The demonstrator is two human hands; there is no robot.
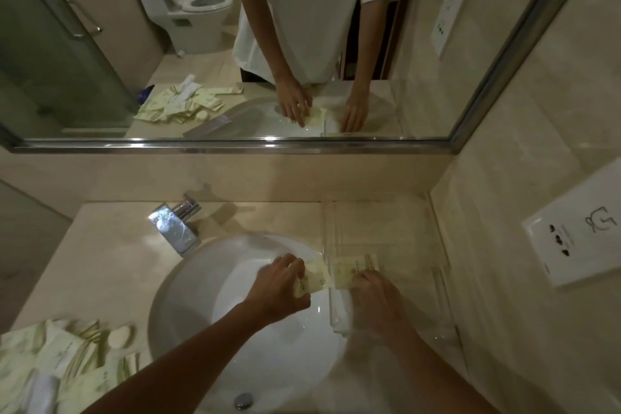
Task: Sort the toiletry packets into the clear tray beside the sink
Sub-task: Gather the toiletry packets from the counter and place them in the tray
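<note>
Beside the sink (188, 292), the left hand (280, 289) is pinching one packet (316, 276); the right hand (371, 289) is pressing another packet (353, 270) into the clear tray (433, 239). Next, I think, letting go.

The right hand (373, 292) is smeared by motion blur, its fingers (361, 279) indistinct, so its grip on the packet (353, 270) cannot be judged. The clear tray (433, 239), toward two o'clock, nearly vanishes against the surface (100, 252); its walls are hard to trace. The packet pile (64, 363) at eight o'clock is cut by the left and bottom edges, print unreadable.
</note>
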